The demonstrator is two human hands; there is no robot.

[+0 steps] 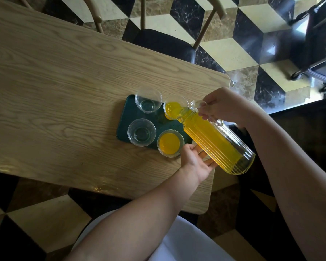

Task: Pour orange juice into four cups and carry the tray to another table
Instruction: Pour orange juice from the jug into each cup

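Note:
A ribbed glass pitcher [216,142] of orange juice is tilted with its spout over the far right cup [172,108], which holds juice. My right hand [224,107] grips the pitcher's handle. My left hand [195,162] supports the pitcher's body from below with straight fingers. The near right cup [170,143] is filled with juice. Two clear cups stand without juice: the far left cup [148,101] and the near left cup [141,132]. All the cups sit on a dark green tray [127,117] on the wooden table [55,81].
The tray lies near the table's right end. A chair with a black seat [164,44] stands at the far side. A dark metal cart [316,40] is at the upper right on the checkered floor. A white chair [186,242] is below me.

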